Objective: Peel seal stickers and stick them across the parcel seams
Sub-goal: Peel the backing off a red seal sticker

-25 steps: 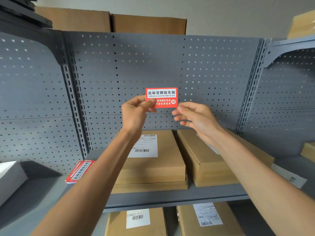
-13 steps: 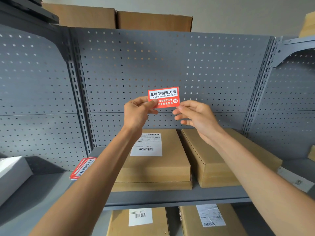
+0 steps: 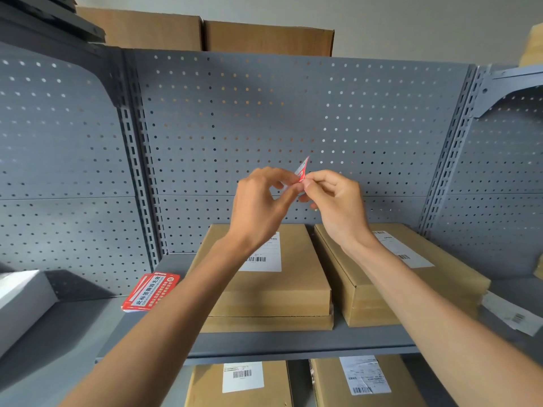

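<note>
Between my two hands, raised in front of the grey pegboard [image 3: 264, 113], I am holding one red seal sticker [image 3: 302, 171]. My left hand [image 3: 261, 207] is pinching its lower edge with thumb and curled fingers, and my right hand [image 3: 335, 201] is pinching it just beside, fingertips of both hands nearly touching. The sticker is standing edge-on to me, its upper corner poking up above my fingers, so I cannot tell whether the backing is parting from it.

Below my left hand, a flat cardboard parcel [image 3: 273, 292] is lying on the grey shelf [image 3: 293, 342], a white barcode label [image 3: 261, 259] showing on its top, partly behind my wrist. Below my right hand a second parcel [image 3: 382, 292] is lying just beside the first, a narrow gap between them, with its own label [image 3: 402, 251] toward the far side. Down and to the left of my left forearm, a small stack of red seal stickers [image 3: 151, 292] is resting on the shelf, near the first parcel but apart from it. Farther left, a white box [image 3: 20, 301] is sitting on the neighbouring shelf.

Under the shelf edge, two more labelled cartons [image 3: 244, 383] are showing. Far above my hands, on top of the pegboard, two large brown boxes [image 3: 205, 33] are standing side by side.
</note>
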The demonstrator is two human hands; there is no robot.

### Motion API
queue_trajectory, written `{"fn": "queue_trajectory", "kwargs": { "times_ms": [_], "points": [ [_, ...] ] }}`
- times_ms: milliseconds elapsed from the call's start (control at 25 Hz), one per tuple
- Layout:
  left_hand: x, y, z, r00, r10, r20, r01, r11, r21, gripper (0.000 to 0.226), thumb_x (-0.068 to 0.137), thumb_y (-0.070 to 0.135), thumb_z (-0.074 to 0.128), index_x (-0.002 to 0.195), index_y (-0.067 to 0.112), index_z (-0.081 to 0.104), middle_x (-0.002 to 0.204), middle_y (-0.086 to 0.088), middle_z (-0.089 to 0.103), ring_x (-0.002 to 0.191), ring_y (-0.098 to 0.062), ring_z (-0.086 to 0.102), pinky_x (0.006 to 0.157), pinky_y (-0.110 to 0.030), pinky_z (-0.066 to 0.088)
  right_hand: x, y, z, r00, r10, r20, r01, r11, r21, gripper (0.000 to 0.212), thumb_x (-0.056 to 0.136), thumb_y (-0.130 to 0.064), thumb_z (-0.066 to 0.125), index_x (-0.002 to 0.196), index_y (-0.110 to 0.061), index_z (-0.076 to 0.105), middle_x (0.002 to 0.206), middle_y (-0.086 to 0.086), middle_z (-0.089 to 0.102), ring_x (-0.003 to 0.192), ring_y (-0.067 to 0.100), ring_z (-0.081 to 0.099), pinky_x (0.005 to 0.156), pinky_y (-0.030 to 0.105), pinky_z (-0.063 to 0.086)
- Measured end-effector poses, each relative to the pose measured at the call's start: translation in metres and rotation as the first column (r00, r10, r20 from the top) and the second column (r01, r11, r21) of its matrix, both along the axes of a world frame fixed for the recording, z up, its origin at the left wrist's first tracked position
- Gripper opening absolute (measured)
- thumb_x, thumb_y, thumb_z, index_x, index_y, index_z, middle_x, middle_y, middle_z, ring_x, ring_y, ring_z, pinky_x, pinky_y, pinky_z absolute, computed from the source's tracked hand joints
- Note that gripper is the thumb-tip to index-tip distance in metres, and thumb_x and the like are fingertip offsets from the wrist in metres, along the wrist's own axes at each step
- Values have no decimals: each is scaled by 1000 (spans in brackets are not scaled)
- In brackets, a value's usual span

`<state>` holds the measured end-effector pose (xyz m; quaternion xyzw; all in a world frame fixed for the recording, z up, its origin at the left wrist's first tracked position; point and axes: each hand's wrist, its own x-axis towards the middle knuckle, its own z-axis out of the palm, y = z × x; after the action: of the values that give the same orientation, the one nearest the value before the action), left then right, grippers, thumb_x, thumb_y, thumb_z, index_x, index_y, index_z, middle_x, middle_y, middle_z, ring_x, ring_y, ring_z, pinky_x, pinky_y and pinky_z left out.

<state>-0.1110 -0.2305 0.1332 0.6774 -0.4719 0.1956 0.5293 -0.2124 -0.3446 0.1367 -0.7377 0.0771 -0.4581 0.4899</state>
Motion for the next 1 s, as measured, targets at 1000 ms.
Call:
{"fn": "queue_trajectory", "kwargs": {
  "times_ms": [1000],
  "points": [
    [7,4,-4,985,49,163,-52,999,12,13,98,26,69,97,20,80,90,8,76,89,-15,67,77,-41,56,-3,-4,-8,996,84,-35,-84,996,-3,11,98,-10,67,101,-3,75,95,7,80,85,15,76,72,23,57]
  ]
}}
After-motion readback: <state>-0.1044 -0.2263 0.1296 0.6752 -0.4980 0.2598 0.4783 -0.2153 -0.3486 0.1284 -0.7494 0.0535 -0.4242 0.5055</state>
